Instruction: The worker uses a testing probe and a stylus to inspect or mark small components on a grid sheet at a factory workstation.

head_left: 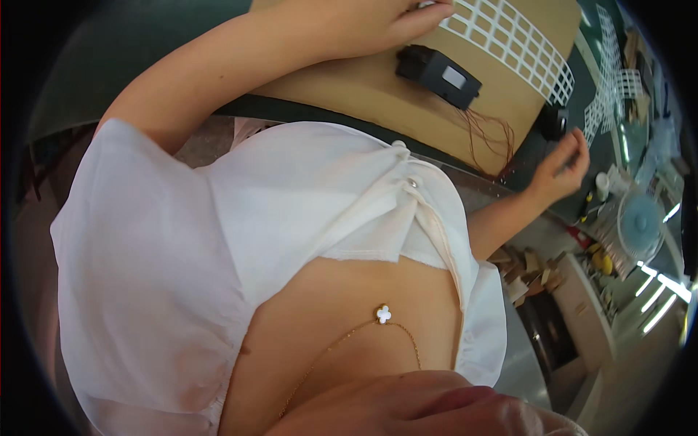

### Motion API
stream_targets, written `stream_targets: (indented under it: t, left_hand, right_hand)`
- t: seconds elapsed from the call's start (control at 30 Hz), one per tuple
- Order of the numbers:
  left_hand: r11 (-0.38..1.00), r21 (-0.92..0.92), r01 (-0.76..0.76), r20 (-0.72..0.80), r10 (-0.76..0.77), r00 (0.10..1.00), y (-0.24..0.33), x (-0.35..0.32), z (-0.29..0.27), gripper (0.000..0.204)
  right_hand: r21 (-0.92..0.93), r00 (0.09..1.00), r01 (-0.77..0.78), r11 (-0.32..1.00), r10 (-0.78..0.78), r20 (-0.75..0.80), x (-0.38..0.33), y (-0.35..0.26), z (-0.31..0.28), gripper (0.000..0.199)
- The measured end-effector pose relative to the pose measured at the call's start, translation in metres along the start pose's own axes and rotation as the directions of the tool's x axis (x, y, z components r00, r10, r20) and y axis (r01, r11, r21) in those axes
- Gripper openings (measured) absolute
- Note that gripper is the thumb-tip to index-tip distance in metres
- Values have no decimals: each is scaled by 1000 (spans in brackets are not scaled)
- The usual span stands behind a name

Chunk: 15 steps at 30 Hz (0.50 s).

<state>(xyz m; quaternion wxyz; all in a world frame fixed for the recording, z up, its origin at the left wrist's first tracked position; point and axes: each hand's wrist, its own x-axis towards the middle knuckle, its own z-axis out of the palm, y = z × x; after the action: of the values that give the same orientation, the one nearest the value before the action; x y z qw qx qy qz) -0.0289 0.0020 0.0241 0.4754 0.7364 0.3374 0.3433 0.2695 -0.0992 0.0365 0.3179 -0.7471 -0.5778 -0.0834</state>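
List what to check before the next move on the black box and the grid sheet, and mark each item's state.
1. Left hand steadies the white grid sheet: ok, its fingertips rest at the sheet's edge.
2. Black box lies on the brown board, free of both hands: ok.
3. Red wires tidy: not ok, they trail loose from the box toward the board's edge.
4. Right hand empty: cannot tell, its fingers are curled, close to a small black part.
5. Clear view of the work: not ok, the white garment fills most of the picture.
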Motion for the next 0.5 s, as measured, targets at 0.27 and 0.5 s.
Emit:
stream_targets:
  t: [0.27,0.5]
  left_hand:
    - [915,379,-135,-18,153,988,-1,-9,2,10]
    - [877,450,-169,20,179,984,-2,-3,4,13]
  right_hand:
    - [868,975,-196,456,-2,222,38,-61,23,52]
    - [795,806,-521,309,-128,578,49,-117,82,22]
